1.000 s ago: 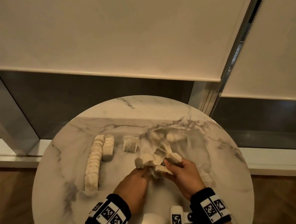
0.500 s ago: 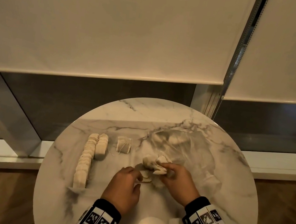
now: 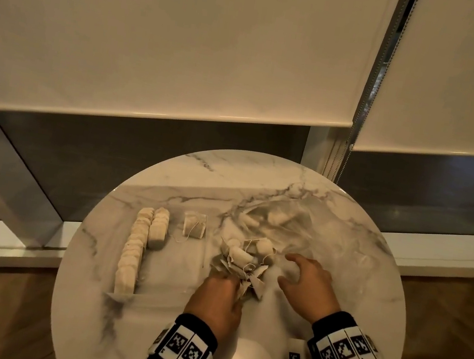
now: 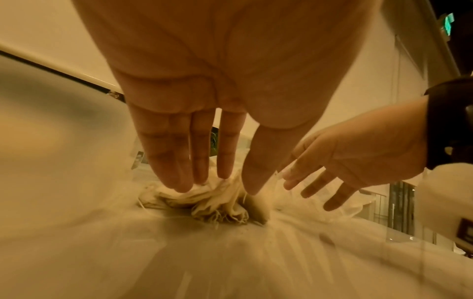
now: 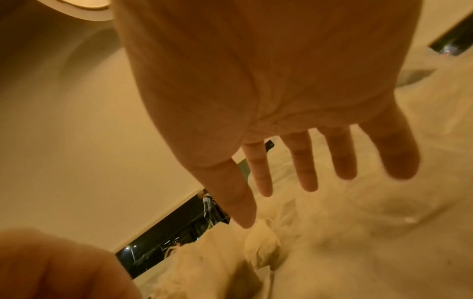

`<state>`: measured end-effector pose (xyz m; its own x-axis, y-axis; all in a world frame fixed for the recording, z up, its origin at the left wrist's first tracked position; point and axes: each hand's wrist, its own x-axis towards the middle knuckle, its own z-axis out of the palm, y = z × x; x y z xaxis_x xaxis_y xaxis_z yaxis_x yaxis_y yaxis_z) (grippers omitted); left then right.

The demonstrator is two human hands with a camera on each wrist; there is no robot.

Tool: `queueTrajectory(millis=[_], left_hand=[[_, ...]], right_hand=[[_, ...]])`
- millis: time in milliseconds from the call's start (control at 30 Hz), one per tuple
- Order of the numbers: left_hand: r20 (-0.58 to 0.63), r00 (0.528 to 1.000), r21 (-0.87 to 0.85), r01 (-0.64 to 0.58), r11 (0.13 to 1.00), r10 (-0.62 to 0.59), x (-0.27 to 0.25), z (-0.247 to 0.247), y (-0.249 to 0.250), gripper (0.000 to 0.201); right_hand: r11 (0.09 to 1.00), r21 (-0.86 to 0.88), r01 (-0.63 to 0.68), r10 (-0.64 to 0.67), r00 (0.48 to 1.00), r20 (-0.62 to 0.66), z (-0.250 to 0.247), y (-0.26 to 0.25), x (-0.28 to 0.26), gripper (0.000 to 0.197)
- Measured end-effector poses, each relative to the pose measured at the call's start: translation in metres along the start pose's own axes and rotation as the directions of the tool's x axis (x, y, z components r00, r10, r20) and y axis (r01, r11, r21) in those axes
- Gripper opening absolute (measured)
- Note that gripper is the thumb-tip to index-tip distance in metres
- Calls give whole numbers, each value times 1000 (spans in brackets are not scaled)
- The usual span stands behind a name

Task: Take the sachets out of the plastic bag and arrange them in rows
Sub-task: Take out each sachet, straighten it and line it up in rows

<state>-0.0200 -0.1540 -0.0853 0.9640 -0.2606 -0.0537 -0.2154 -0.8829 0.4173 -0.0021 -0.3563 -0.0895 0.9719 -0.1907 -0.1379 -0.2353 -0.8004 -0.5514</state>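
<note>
Looking at the bench (image 3: 145, 334), we're prob a bit under halfway thru. Done so far: one long row of sachets (image 3: 132, 251) on the left side, a short second row (image 3: 158, 231) touching it at the far end, and a lone sachet (image 3: 194, 224) just beside that w/ its string trailing.

Still to do: a tangled clump of sachets (image 3: 243, 260) w/ strings all knotted sits mid-bench, right at the mouth of the plastic bag (image 3: 328, 242). The bag lies crumpled on the right half, and we can see a few more sachets inside it (image 3: 273, 217) at the far end.

Hands: our left hand (image 3: 216, 299) has fingers straight, tips pressing down on the near edge of the clump, not rly gripping anything. Our right hand (image 3: 306, 280) is spread open, fingers apart, holding nothing, just beside the clump over the bag. Can't tell if it touches the plastic.

Our guess is the strings will drag neighbours along, so separating one at a time comes next.
</note>
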Motion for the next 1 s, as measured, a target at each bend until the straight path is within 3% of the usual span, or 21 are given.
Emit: queueTrajectory(millis=[100,167,267,433,567,633,733,800,1000], left_hand=[[-28,1000,-19,6,1000,-6,5,0,3,29],[-15,1000,-43,22,999,-22,8,0,7,27],[15,999,-19,43,999,-42,8,-3,12,17],[-84,995,-69,57,996,-63,6,-8,6,18],[-118,990,-179,61,982,-83,3,-12,3,16],[-160,983,-275,38,961,-85,1,-15,4,14],[-238,964,-504,-21,863,-116,0,-28,11,13],[-224,965,-650,-45,759,-134,-1,-38,14,18],[-173,958,-850,-27,527,-230,-1,-42,3,9]], right_hand=[[985,89,149,-150,989,12,6,-6,-2,53],[975,52,217,-220,974,50,13,-13,-3,52],[968,1,249,-249,967,55,22,-20,-2,31],[970,76,231,-228,973,-46,19,-16,-1,12],[930,289,228,-196,971,-137,5,-14,0,4],[848,490,204,-171,979,-111,-5,-21,-3,5],[688,712,139,-183,983,-15,-21,-35,-11,8],[606,787,114,-204,979,15,-25,-45,-16,7],[518,852,72,-247,967,68,-23,-66,-22,14]])
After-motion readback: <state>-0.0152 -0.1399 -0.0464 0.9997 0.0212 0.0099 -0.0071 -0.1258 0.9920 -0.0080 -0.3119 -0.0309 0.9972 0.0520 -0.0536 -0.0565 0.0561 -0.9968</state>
